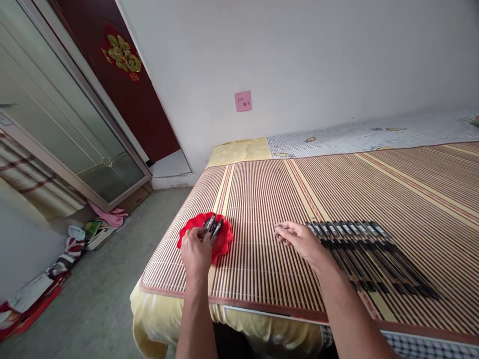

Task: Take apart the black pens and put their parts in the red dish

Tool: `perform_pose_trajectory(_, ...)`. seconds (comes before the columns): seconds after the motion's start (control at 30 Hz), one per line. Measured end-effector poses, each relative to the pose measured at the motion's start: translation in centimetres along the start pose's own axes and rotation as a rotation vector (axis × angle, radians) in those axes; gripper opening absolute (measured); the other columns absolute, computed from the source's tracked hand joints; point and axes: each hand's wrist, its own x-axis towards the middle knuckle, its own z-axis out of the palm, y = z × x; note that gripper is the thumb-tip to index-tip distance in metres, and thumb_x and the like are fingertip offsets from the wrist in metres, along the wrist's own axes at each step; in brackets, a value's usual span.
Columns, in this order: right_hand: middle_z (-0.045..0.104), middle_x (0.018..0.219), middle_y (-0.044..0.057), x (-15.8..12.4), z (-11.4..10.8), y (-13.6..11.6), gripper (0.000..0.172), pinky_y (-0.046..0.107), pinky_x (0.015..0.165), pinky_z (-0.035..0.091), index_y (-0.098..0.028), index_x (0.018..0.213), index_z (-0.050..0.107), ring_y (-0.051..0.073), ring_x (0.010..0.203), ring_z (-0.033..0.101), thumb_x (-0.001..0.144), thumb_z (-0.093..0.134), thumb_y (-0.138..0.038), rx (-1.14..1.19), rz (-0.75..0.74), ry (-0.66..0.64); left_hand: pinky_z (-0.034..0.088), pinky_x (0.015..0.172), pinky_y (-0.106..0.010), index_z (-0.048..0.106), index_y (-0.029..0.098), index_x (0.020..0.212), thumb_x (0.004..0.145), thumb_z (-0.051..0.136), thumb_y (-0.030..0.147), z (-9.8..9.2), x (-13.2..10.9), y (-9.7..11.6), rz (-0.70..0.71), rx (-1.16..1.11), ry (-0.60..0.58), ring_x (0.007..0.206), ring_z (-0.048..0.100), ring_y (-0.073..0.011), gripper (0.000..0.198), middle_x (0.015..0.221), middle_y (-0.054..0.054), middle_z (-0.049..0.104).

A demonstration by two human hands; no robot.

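Note:
A red scalloped plate (223, 245) lies on the striped mat at the left, with a few black pens (216, 228) on it. My left hand (196, 249) reaches over the plate's left part, its fingers closed at the pens' near ends. To the right, my right hand (299, 240) hovers over the mat with its fingers curled together; whatever they may hold is too small to make out. Just right of that hand, several long black pens (359, 249) lie side by side in a slanted row, partly behind my right wrist.
The striped mat (258, 199) covers a bed with a yellow sheet (239, 150). A pink note (243, 101) is on the white wall. Left of the bed are a glass door (75, 99) and books and cloths (99, 232) on the floor.

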Motion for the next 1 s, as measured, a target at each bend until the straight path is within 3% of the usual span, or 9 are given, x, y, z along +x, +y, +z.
perform_pose_trajectory(0.13,0.072,0.088,0.007,0.0,0.1,0.0,0.041,0.035,0.07,0.049,-0.019,0.097,0.07,0.021,0.079,0.068,0.083,0.069,-0.057,-0.004,-0.009,-0.013,0.052,0.087,-0.041,0.077,0.016,0.099,0.088,0.069,0.023,1.1,0.2,-0.9,-0.023,0.061,-0.049,0.102,0.069,-0.0337,0.016,0.105,-0.013,0.074)
perform_pose_trajectory(0.33,0.074,0.092,0.008,0.1,0.0,0.0,0.042,0.034,0.07,0.05,-0.02,0.097,0.07,0.021,0.08,0.068,0.082,0.071,-0.059,0.028,-0.009,-0.014,0.05,0.095,-0.043,0.066,0.014,0.128,0.091,0.068,0.03,1.2,0.1,-0.8,-0.042,0.145,-0.029,0.117,0.062,-0.0354,0.041,0.122,-0.017,0.068)
perform_pose_trajectory(0.5,0.074,0.088,0.008,-0.1,0.0,0.2,0.041,0.035,0.068,0.05,-0.019,0.096,0.072,0.021,0.078,0.069,0.083,0.072,-0.058,0.012,-0.05,-0.004,0.05,0.089,-0.043,0.067,0.018,0.123,0.088,0.07,0.034,1.1,-0.3,-0.9,0.035,0.199,-0.113,0.114,0.061,-0.036,0.039,0.119,-0.015,0.068)
perform_pose_trajectory(0.63,0.073,0.084,0.007,-1.2,-0.8,-0.1,0.045,0.035,0.067,0.05,-0.018,0.095,0.072,0.021,0.076,0.068,0.081,0.071,-0.061,-0.009,-0.073,0.016,0.049,0.088,-0.042,0.067,0.019,0.117,0.083,0.073,0.026,1.6,-0.6,-0.9,0.095,0.227,-0.162,0.114,0.061,-0.0359,0.035,0.12,-0.015,0.068)
perform_pose_trajectory(0.77,0.074,0.086,0.008,-4.2,-1.7,-1.7,0.047,0.037,0.07,0.052,-0.019,0.096,0.072,0.024,0.078,0.069,0.08,0.07,-0.063,-0.074,-0.068,0.03,0.048,0.088,-0.039,0.067,0.016,0.11,0.089,0.065,0.023,1.7,-0.4,-0.9,0.121,0.225,-0.169,0.112,0.064,-0.0335,0.022,0.115,-0.016,0.07)
perform_pose_trajectory(0.87,0.075,0.085,0.008,-8.2,-2.1,-2.3,0.044,0.038,0.076,0.054,-0.021,0.098,0.073,0.026,0.08,0.071,0.083,0.066,-0.062,-0.149,-0.053,0.031,0.047,0.089,-0.038,0.066,0.012,0.11,0.093,0.059,0.021,1.6,-0.1,-0.9,0.135,0.21,-0.163,0.112,0.065,-0.0326,0.021,0.113,-0.018,0.071)
perform_pose_trajectory(1.0,0.076,0.078,0.007,-15.6,-2.8,0.1,0.041,0.038,0.076,0.059,-0.027,0.094,0.077,0.029,0.08,0.074,0.081,0.066,-0.064,-0.162,0.054,0.063,0.047,0.091,-0.035,0.065,0.013,0.113,0.095,0.055,0.019,1.4,0.4,-1.0,0.132,0.167,-0.15,0.113,0.066,-0.0299,0.022,0.113,-0.017,0.072)
